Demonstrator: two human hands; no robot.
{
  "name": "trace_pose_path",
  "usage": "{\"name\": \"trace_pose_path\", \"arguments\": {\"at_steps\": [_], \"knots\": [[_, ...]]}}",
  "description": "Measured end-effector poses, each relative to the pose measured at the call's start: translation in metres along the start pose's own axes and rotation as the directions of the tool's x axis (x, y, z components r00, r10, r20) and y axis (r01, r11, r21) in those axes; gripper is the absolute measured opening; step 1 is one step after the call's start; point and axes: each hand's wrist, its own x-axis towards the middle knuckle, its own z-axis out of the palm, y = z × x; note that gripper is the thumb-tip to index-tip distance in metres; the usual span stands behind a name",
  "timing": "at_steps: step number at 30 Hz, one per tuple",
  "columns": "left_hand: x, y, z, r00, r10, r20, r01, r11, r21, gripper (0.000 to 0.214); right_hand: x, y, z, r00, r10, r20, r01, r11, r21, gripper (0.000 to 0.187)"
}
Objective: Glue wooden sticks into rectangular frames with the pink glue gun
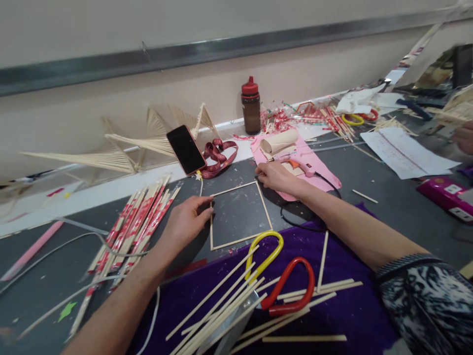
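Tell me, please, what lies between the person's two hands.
In the head view, a four-sided frame of thin sticks lies between the left hand and right hand, on the grey table.

The left forearm [127,291] is slanting in from the lower left, and the left hand [187,216] is holding thumb and forefinger slightly apart; the right forearm [347,224] is crossing from the lower right, the right hand [274,176] bending its fingers downward
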Motion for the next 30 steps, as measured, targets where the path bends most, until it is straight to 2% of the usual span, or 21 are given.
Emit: {"name": "trace_pose_path", "arguments": {"at_steps": [3,7,12,16,25,30], "knots": [[-0.002,-0.003,0.002,1.0,0.013,0.004,-0.013,1.0,-0.026,0.039,0.0,0.0,0.0,0.999,-0.017,0.029,0.019,0.997,-0.073,0.028],[-0.002,-0.002,0.003,0.999,0.047,-0.009,-0.047,0.999,0.021,0.04,-0.001,-0.003,0.003,0.998,-0.031,0.063,0.042,0.981,-0.188,0.028],[-0.001,0.003,0.003,0.997,0.074,-0.019,-0.073,0.995,0.063,0.038,0.002,-0.003,0.007,0.998,-0.007,0.056,0.02,0.969,-0.247,0.033],[0.003,0.004,0.004,0.998,0.068,-0.019,-0.066,0.994,0.086,0.038,0.011,0.001,0.005,0.996,-0.031,0.083,0.053,0.958,-0.281,0.039],[0.003,0.006,0.004,0.997,0.077,-0.019,-0.075,0.992,0.103,0.035,0.003,0.023,-0.003,0.986,-0.08,0.144,0.126,0.93,-0.345,0.048],[0.002,0.006,0.006,0.998,0.055,-0.031,-0.052,0.995,0.091,0.032,-0.002,0.042,-0.009,0.989,-0.054,0.138,0.101,0.925,-0.366,0.048]]}}
